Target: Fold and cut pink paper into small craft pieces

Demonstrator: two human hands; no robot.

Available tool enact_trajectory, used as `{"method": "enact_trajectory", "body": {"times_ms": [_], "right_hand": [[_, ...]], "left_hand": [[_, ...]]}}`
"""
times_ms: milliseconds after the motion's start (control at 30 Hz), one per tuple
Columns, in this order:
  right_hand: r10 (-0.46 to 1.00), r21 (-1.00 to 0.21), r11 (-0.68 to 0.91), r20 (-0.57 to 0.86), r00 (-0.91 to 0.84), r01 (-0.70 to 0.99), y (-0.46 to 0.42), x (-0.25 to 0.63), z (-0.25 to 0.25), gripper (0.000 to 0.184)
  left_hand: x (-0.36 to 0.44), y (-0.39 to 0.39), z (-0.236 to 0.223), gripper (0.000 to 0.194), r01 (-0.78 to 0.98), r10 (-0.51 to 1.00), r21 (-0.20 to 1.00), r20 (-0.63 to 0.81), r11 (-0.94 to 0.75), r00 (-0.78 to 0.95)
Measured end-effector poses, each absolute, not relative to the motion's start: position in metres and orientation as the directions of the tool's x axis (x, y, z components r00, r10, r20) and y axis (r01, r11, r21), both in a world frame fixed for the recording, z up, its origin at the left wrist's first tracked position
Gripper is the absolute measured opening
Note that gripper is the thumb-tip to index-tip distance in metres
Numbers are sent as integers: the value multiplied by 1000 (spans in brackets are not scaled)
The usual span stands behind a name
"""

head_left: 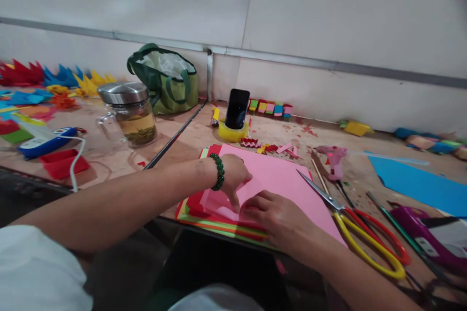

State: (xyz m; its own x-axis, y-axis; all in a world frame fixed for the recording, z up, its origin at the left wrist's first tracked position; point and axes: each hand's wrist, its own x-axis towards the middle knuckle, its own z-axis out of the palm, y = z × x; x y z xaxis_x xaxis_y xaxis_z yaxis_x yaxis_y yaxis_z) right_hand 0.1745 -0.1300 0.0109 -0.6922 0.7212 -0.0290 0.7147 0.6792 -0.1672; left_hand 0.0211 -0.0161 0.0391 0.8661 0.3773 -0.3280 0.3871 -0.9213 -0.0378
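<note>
White sleeve: nearest us at the left, above the left forearm.
Right hand: fingers curled together, set down at the near part of the pink sheet; whether they pinched the paper, we could not tell.
Left hand: thumb and forefinger spread apart over the same sheet, just beside the right; we noted a green bead bracelet at the wrist.
Pink sheet: under both hands, uppermost on a paper stack whose red, yellow, green and orange edges we saw at the table's front.
Scissors: one yellow and one red handle, right of the stack, tip lying over the pink sheet.
Purple device: at the far right, partly cut off.
Red tray: at the left, near a blue-handled tool.
Glue gun: pink, beyond the scissors.
Blue sheet: flat, right of the glue gun.
Glass mug: metal-lidded, part-filled, with leaves at the bottom.
Phone: propped upright in a yellow tape roll, small paper scraps beside it.
Green bag: open-topped, behind the mug.
White wall panel: backing everything we listed.
</note>
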Motion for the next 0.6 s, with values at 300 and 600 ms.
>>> {"method": "enact_trajectory", "body": {"times_ms": [300,600], "right_hand": [[622,-70,783,88,-778,618,-140,172,0,24],[641,-53,768,61,-765,639,-147,172,-2,26]], "left_hand": [[22,-17,38,77,416,397,-12,-330,-909,857],[25,-19,39,80,496,455,68,-304,-866,837]]}}
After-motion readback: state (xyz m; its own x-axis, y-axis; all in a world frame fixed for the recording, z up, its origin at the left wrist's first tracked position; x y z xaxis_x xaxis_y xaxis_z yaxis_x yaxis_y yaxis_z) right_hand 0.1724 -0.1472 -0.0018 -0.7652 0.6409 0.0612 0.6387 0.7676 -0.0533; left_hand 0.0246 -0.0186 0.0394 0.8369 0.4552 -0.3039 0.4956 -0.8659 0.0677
